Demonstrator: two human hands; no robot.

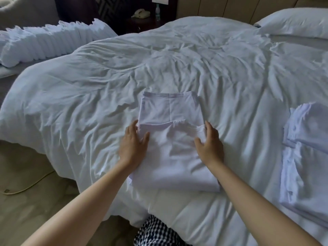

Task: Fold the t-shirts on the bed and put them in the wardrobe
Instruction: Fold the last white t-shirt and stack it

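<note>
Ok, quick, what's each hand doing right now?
Left hand: open, straight fingers along the left edge of the t-shirt.
Right hand: pinching the right edge of the t-shirt.
</note>
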